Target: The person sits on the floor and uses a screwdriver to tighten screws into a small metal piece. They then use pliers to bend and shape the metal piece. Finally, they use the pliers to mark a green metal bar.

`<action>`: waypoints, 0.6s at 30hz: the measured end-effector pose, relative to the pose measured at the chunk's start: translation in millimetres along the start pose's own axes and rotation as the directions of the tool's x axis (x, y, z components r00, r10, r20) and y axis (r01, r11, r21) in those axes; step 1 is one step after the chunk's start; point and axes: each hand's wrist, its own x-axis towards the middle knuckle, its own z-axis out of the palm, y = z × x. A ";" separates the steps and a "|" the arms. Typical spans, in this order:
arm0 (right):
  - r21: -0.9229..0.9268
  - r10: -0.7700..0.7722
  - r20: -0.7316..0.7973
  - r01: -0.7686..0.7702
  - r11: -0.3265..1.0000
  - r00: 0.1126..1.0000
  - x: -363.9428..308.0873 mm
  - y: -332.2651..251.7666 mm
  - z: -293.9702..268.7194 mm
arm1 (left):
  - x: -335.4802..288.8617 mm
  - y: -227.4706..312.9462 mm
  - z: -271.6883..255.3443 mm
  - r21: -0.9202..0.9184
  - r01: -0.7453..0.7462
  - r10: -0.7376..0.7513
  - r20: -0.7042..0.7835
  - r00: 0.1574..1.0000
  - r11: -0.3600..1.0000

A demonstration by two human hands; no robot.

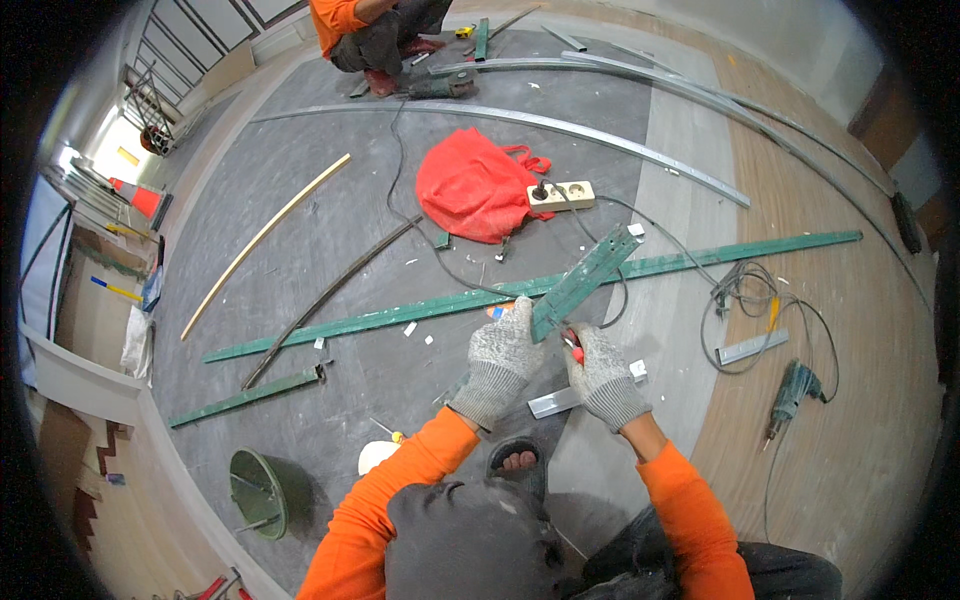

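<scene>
Grey knit work gloves cover both of my hands. My left hand is closed around the near end of a short green metal channel, which slants up and away to the right. Close beside that end, my right hand grips a red-handled hand tool; its working end is too small to make out. A long green metal channel lies on the floor behind the short piece and passes partly behind it. Under my right hand lies a short silver metal channel, partly hidden by the glove.
A red bag and a white power strip lie ahead. Cables coil near a green drill at right. A dark green bucket stands at left. Long metal profiles cross the floor. A person crouches beyond, near an angle grinder.
</scene>
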 end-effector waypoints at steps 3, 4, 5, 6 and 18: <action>-0.056 0.038 -0.034 -0.040 0.998 0.999 2.6 7.4 11.7 | -4.9 -10.5 12.1 -0.046 -0.030 0.026 -0.072 0.997 0.999; -0.080 0.032 -0.043 -0.036 0.996 0.999 4.8 7.7 11.0 | -6.3 -13.9 20.7 -0.090 -0.053 0.038 -0.155 0.987 0.995; -0.103 0.027 -0.053 -0.032 0.994 0.998 7.3 8.0 9.8 | -8.3 -17.1 32.2 -0.132 -0.080 0.047 -0.236 0.971 0.988; -0.123 0.024 -0.062 -0.031 0.992 0.998 9.0 7.2 9.5 | -10.5 -15.1 34.3 -0.168 -0.109 0.052 -0.314 0.948 0.980; 0.005 0.138 0.084 -0.139 0.990 0.987 -4.3 36.6 30.7 | -11.2 -7.0 45.7 0.001 0.072 -0.072 0.051 0.996 0.997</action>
